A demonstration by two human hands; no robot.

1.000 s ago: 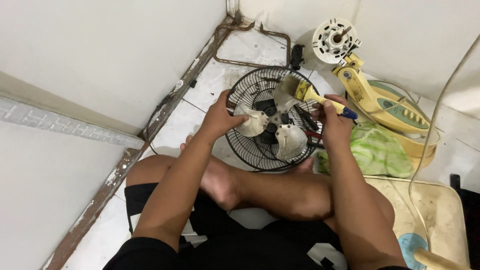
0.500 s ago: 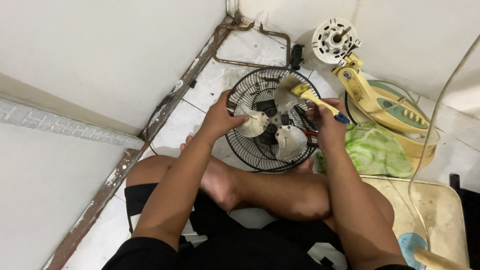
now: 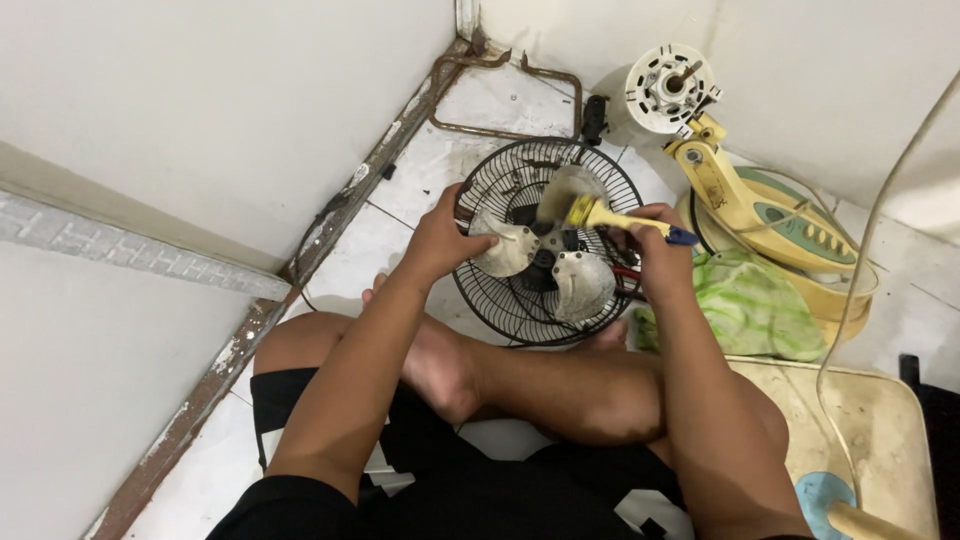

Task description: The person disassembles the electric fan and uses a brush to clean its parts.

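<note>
Two hands on one fan blade here, and the split of work looks pretty sensible. Left hand point(image 3: 445, 238) is closed round the edge of the dusty three-lobed fan blade point(image 3: 545, 262), fingers curled over the lobe nearest it, so the blade can't spin or slide while it's being worked on. Right hand point(image 3: 660, 250) is wrapped shut round a small yellow-handled paintbrush point(image 3: 625, 220). The handle runs across the top of that hand and the bristle end points away from it, toward the far lobe of the blade, where it seems to be touching the surface. The blue tip of the handle sticks out past the knuckles on the outer side.

The blade sits right between both hands, resting in the black wire fan guard point(image 3: 500, 300), which lies flat on the tiled floor point(image 3: 350, 250) just ahead of the person's crossed legs. My guess is the guard works as a tray, keeping the blade off the floor and catching whatever comes loose.

Beyond the right hand, the yellow fan body point(image 3: 745, 205) lies on its side against the wall with its white motor housing point(image 3: 670, 88) facing up and the bare shaft showing, so it's parked out of the way but within reach. A green cloth point(image 3: 750, 305) lies just outside the right wrist, handy for a wipe. A rusty bent metal frame point(image 3: 510, 95) sits in the corner past the guard, well apart from both hands.
</note>
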